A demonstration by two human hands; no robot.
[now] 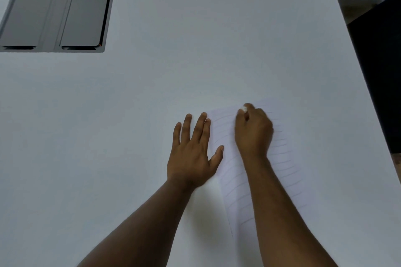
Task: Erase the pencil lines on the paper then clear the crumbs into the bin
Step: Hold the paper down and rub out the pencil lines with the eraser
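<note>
Head view, eraser (244, 109) in right hand (253, 131) grip (fingertips), on paper (282, 158)

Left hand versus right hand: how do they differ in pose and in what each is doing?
The left hand lies flat with fingers spread and straight, holding nothing; the right hand is curled, pinching a white eraser. The left hand sits at the left edge of the lined paper; the right hand is over its upper part. Both are down at the white table.
</note>
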